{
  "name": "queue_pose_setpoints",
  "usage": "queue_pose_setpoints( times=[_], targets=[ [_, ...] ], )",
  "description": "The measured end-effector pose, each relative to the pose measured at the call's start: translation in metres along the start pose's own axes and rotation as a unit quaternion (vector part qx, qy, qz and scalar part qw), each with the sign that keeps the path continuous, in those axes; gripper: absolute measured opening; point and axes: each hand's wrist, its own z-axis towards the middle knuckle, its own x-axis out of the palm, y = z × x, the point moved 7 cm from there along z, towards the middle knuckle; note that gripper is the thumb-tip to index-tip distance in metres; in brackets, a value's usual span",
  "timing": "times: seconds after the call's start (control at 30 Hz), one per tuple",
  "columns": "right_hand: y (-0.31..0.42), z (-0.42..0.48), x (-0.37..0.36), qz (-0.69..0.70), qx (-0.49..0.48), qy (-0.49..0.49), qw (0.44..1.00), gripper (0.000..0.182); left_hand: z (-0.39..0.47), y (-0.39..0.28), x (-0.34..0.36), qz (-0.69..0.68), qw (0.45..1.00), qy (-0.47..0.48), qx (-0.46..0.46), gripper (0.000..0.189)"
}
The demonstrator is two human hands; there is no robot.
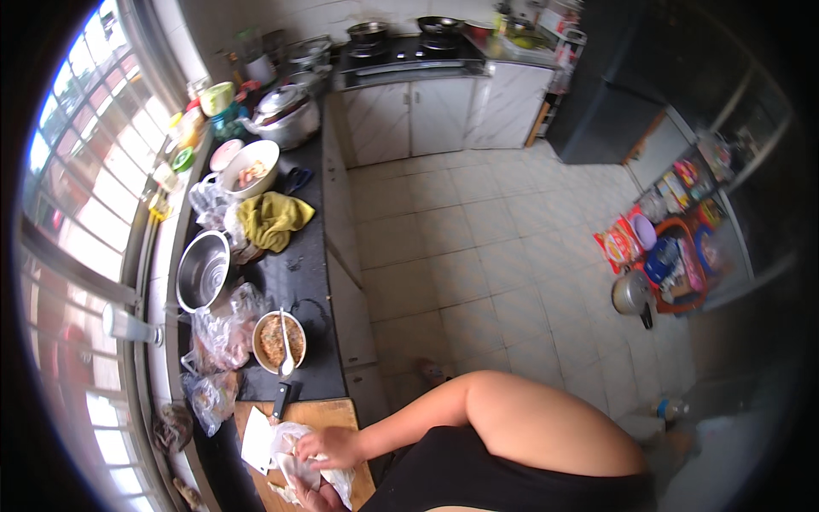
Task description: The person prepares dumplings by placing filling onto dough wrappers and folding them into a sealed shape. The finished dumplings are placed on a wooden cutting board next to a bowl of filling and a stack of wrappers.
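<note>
My left hand (318,496) is at the bottom edge, palm up, with a thin pale sheet (306,472), perhaps dough, lying on its fingers. Just above it, my right hand (331,447) has its fingers bent at the sheet and a white plastic bag (292,435); blur hides whether they grip. Both hands are over a wooden cutting board (342,416). Beside the bag lies a cleaver (257,443) with a wide pale blade and black handle. Pale scraps (281,491) are on the board. Beyond it stands a bowl of minced filling (272,342) with a white spoon (286,352) in it.
Along the dark counter (307,275) are plastic bags (224,333), a steel basin (205,272), a yellow-green cloth (275,221), a white pot (262,157) and a lidded metal pot (288,121). A barred window (96,128) borders it. Far off is a gas stove (409,57).
</note>
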Motion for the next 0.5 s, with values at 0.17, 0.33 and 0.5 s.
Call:
queue_pose_setpoints(
  times=[0.17, 0.33, 0.5],
  targets=[
    [-0.027, -0.01, -0.061, 0.014, 0.117, -0.025, 0.993, 0.019, -0.003, -0.007, 0.027, -0.072, 0.995, 0.012, 0.064, 0.034],
    [-0.038, -0.017, -0.1, 0.01, 0.141, -0.03, 0.989, 0.019, 0.017, 0.02, 0.024, -0.13, 0.99, -0.049, 0.005, 0.033],
    [-0.052, -0.031, -0.129, -0.008, 0.176, -0.068, 0.982, 0.018, 0.019, 0.026, 0.047, -0.154, 0.986, -0.054, -0.03, 0.033]
  ],
)
